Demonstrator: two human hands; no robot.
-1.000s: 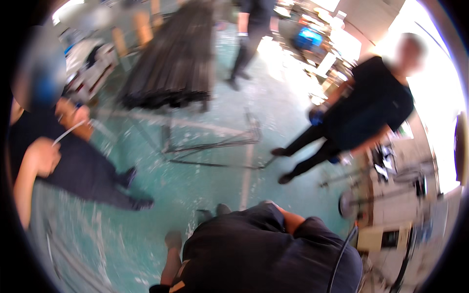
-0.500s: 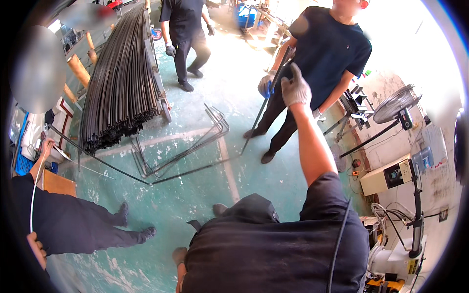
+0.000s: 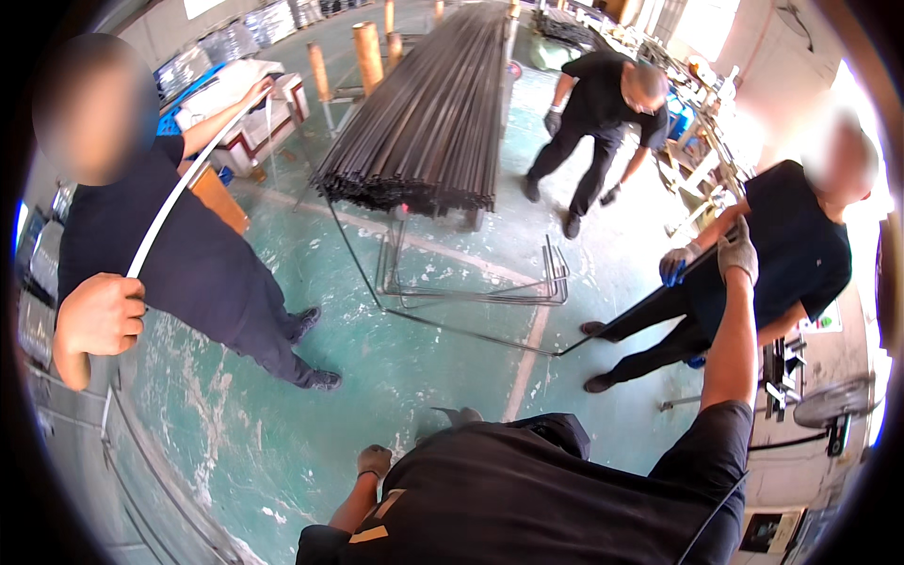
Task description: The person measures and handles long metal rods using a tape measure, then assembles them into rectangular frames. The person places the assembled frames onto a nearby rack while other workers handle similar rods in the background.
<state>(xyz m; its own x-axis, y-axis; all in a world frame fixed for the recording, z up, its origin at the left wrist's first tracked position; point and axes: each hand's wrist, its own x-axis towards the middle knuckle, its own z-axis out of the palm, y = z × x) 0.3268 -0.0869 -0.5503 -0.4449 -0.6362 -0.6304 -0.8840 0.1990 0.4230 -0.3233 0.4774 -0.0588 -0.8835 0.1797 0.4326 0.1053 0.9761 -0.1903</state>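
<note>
My right hand [image 3: 738, 256], in a pale work glove, reaches out at the right with a finger stretched upward. It is right beside the upper end of a long bent metal rod [image 3: 471, 335], and whether it touches the rod is unclear. A co-worker's glove with blue on it [image 3: 675, 265] holds that same end. My left hand [image 3: 374, 460], gloved too, hangs low beside my dark top with its fingers curled and nothing visible in them. Several bent rods [image 3: 471, 296] lie on the floor behind the long one.
A big stack of dark metal bars [image 3: 424, 122] fills the far middle. At the left a person holds a curved white strip [image 3: 179, 202] between both hands. Another person [image 3: 603, 113] stoops beyond the stack's right. A fan [image 3: 833, 400] stands at the right wall.
The view has swung, so the stack and the people sit differently in it. The far person now bends forward. My right hand stays near the rod's end, and my left hand shows more.
</note>
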